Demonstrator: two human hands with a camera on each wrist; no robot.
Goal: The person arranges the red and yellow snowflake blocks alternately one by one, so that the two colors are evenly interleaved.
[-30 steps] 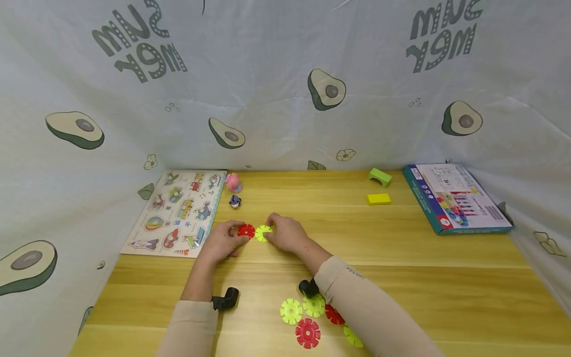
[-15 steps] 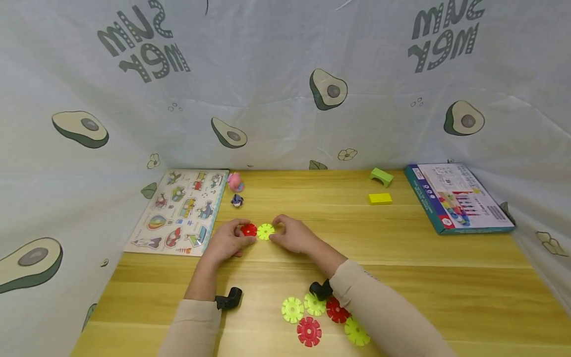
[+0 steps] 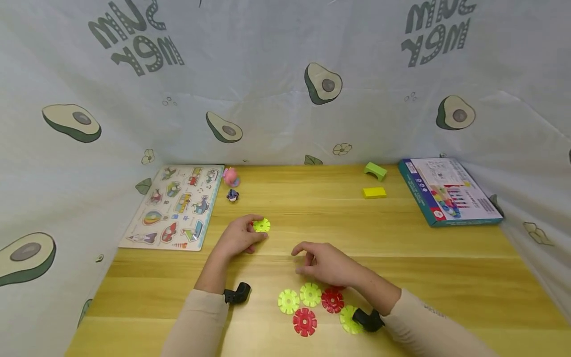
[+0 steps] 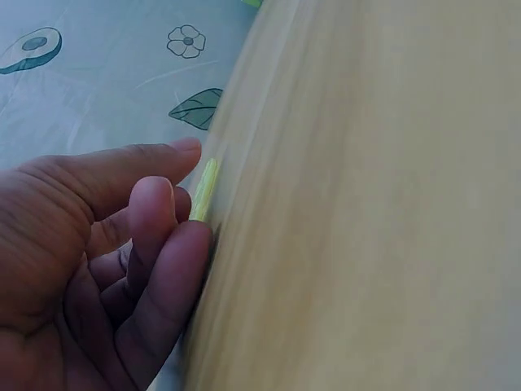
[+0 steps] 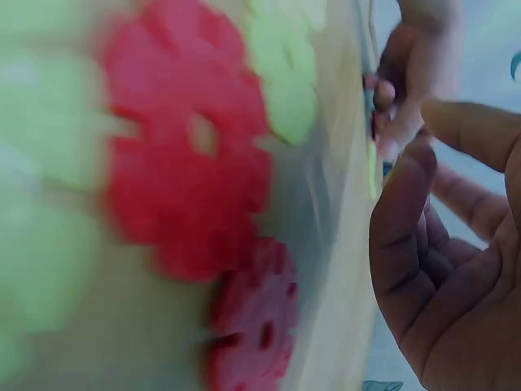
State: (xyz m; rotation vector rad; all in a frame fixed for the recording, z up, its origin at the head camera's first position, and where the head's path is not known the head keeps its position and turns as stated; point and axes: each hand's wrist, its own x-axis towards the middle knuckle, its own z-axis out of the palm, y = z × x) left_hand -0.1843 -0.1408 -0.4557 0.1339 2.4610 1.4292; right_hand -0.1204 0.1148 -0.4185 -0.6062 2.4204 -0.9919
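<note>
My left hand (image 3: 238, 237) has its thumb and forefinger curled around the edges of a notched yellow plastic disc (image 3: 261, 225) on the table; the left wrist view shows this yellow disc (image 4: 205, 191) edge-on at the fingertips. The red disc beside it is mostly hidden behind the hand. My right hand (image 3: 332, 265) hovers with loosely bent fingers and nothing between them. Below it lie loose discs: a yellow disc (image 3: 288, 301), another yellow disc (image 3: 310, 294), a red disc (image 3: 332, 300), a second red disc (image 3: 305, 322) and a further yellow disc (image 3: 351, 320), partly covered by the wrist camera.
A picture puzzle board (image 3: 176, 208) lies at the left, with a pink toy figure (image 3: 231, 176) and a small dark-blue toy (image 3: 232, 195) beside it. Back right are a green arch block (image 3: 375, 171), a yellow block (image 3: 374, 193) and a flat box (image 3: 450, 191). A printed cloth hangs behind.
My right hand has let go of the yellow disc and moved back to the right, toward the loose discs. My left hand has shifted right, from the red disc onto the yellow one.
</note>
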